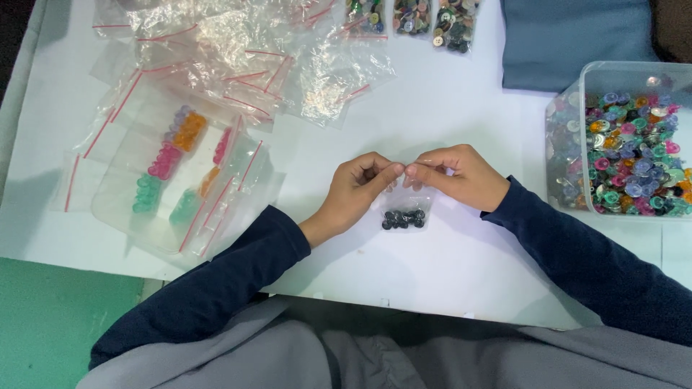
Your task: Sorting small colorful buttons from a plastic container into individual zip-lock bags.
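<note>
Pinching the bag (404, 205) top with both hands' fingers (389, 173), you risk spilling the dark buttons (404, 217) below onto the counter (447, 252) if the seal gapes.

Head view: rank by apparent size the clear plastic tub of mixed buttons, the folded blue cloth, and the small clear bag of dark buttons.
1-2. Folded blue cloth and clear plastic tub of mixed buttons: both cropped, unsure.
3. Small clear bag of dark buttons, pinched by both hands.

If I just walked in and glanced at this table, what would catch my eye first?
Probably the clear box at the right edge, heaped with bright mixed buttons. Next, at the centre, the left hand and right hand pinching the top of a small clear bag holding dark buttons.
</note>
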